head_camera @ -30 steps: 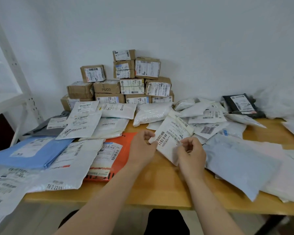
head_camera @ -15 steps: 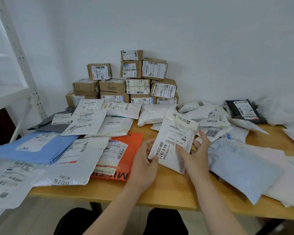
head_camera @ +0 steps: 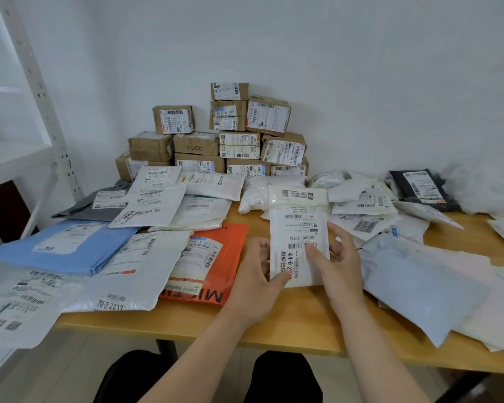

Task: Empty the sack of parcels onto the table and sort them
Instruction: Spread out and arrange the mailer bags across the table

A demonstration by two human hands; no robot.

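I hold a small white parcel (head_camera: 298,228) upright above the middle of the wooden table (head_camera: 291,327), its barcode label facing me. My left hand (head_camera: 258,274) pinches its lower left edge, thumb on the front. My right hand (head_camera: 336,260) grips its lower right side, thumb across the label and fingers behind. Brown cardboard boxes (head_camera: 216,135) are stacked against the wall at the back. Flat mailers lie to the left: an orange one (head_camera: 216,257), a blue one (head_camera: 61,245) and several white ones (head_camera: 134,269). A heap of white bags (head_camera: 361,196) and a black parcel (head_camera: 422,189) lie at the back right.
A white metal shelf unit (head_camera: 26,117) stands at the left edge of the table. A large pale grey mailer (head_camera: 419,283) lies right of my hands, over the front edge. A crumpled white sack (head_camera: 489,184) sits at the far right against the wall.
The white parcel has been lifted from a tilted position to upright and turned so its label faces me; both hands have shifted their grip to its lower edge.
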